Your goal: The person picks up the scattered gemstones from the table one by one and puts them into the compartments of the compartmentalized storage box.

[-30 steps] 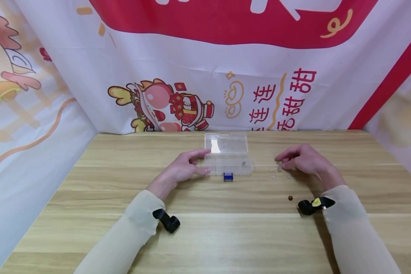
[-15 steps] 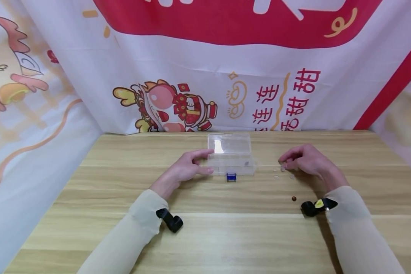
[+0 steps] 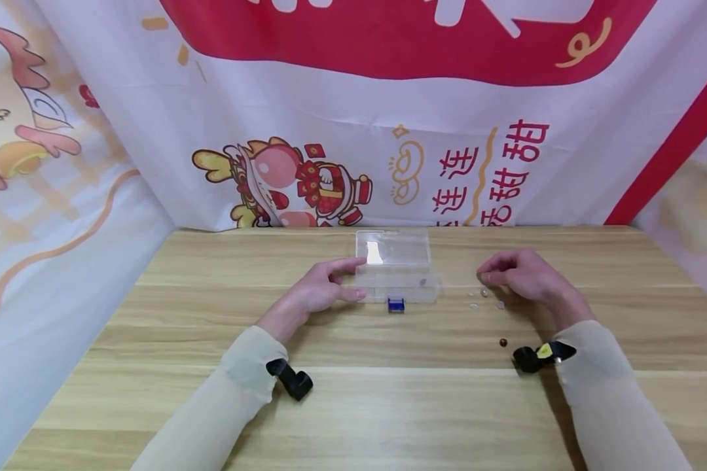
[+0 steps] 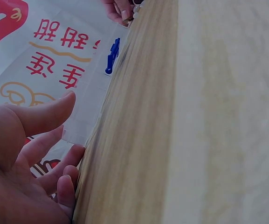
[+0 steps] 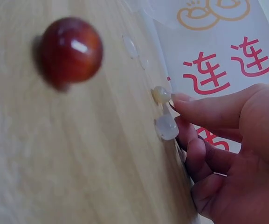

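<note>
A clear plastic box (image 3: 400, 293) stands on the table with its lid raised at the back and a blue latch (image 3: 396, 305) at its front. My left hand (image 3: 318, 286) rests at the box's left end, thumb near the front corner and index finger by the hinge, fingers fairly straight. Right of the box, my right hand (image 3: 524, 278) pinches a tiny thing, apparently a small bead mostly hidden by the fingertips. Close under those fingers lie a whitish bead (image 5: 167, 127) and a yellowish bead (image 5: 161, 94).
Several flat, pale clear pieces, one of them a clear disc (image 3: 474, 306), lie between box and right hand. A reddish-brown round bead (image 3: 503, 342) lies nearer the person. One small grey thing (image 3: 422, 282) shows in the box's right part. A printed cloth (image 3: 306, 98) hangs behind the table.
My right thumb has drawn up to the index fingertip, away from the whitish bead. The left hand and the box stay as they were; the head view has shifted slightly.
</note>
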A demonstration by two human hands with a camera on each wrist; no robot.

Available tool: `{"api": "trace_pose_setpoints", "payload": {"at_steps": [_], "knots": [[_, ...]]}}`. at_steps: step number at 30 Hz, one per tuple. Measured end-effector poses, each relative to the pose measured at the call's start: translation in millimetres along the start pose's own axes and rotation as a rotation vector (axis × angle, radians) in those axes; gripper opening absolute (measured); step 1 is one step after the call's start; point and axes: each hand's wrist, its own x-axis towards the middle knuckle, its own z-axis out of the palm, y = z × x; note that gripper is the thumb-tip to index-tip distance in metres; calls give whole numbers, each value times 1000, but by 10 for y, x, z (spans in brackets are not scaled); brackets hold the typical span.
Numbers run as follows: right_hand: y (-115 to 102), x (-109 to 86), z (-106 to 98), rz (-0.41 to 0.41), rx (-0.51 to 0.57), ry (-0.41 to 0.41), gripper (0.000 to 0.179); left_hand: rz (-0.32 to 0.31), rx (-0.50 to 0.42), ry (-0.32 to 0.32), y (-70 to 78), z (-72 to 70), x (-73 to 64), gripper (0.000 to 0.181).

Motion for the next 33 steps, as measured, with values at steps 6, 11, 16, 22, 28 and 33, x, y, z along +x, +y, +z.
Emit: {"api": "trace_pose_setpoints", "payload": {"at_steps": [6, 11, 16, 22, 28, 33], "knots": [[-72, 2, 6, 35, 11, 30, 33, 3, 0, -3, -8, -8, 9, 66], [-150, 7, 52, -8, 7, 83, 32, -3, 1, 2, -12, -10, 15, 65], [-283, 9, 113, -44, 27, 114, 30, 1, 2, 0, -20, -12, 18, 66], [-461, 10, 227, -57, 67, 123, 27, -3, 9, -1, -15, -21, 9, 66], [-600, 21, 358, -59, 111, 142, 23, -11, 6, -2, -13, -25, 6, 66], [-682, 14, 449, -78, 112, 167, 23, -6, 6, -6, -18, -18, 10, 66]]}}
